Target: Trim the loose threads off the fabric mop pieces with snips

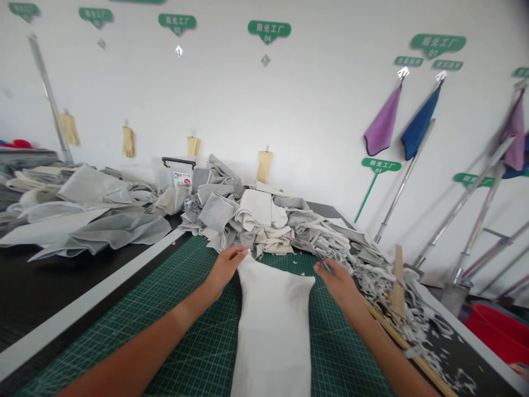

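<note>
A long white piece of fabric [275,325] lies lengthwise on a green gridded cutting mat [198,320] and runs off the bottom of the head view. My left hand [226,269] pinches its far left corner between thumb and fingertips. Just off the far right corner, my right hand [338,281] is closed around a slim tool with a blue handle [326,267]; its thin dark tip points away from me, and its exact kind is too small to tell. A few white scraps [294,263] lie on the mat between my hands.
Grey and white fabric pieces [219,212] are heaped behind the mat, with another pile [99,193] at left. Shredded scraps [430,336] and wooden strips [397,286] lie at right. Metal poles [450,220] lean against the wall above a red tub [496,336].
</note>
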`<state>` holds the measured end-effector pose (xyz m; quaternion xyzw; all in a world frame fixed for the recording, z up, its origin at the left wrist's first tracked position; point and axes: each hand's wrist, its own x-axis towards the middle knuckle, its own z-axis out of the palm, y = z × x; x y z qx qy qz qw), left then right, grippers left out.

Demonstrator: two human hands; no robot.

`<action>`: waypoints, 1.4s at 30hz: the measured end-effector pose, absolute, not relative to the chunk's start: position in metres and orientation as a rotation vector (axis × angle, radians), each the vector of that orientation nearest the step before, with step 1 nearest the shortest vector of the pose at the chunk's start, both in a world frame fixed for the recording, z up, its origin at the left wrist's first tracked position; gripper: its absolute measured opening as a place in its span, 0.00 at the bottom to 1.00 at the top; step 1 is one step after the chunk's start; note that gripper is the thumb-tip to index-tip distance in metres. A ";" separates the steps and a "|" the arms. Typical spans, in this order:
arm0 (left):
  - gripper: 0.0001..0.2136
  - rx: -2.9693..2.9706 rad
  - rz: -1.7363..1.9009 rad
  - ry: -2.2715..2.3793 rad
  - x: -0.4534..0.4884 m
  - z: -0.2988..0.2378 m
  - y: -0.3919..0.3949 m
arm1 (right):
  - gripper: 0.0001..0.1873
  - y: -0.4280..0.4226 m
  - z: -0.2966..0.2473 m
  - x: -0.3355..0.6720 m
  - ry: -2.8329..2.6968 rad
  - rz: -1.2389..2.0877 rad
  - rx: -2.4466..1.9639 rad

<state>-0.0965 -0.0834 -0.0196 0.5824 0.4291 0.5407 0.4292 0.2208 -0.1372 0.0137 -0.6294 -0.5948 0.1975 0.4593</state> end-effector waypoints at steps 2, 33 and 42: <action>0.18 1.471 1.339 1.041 -0.092 -0.021 -0.086 | 0.14 -0.141 0.018 0.198 -1.589 0.460 -1.511; 0.13 1.581 1.087 0.805 -0.081 -0.037 -0.093 | 0.14 -0.131 -0.029 0.099 -1.750 0.509 -1.293; 0.14 1.588 1.075 0.861 -0.082 -0.035 -0.095 | 0.18 -0.138 -0.024 0.097 -1.805 0.496 -1.361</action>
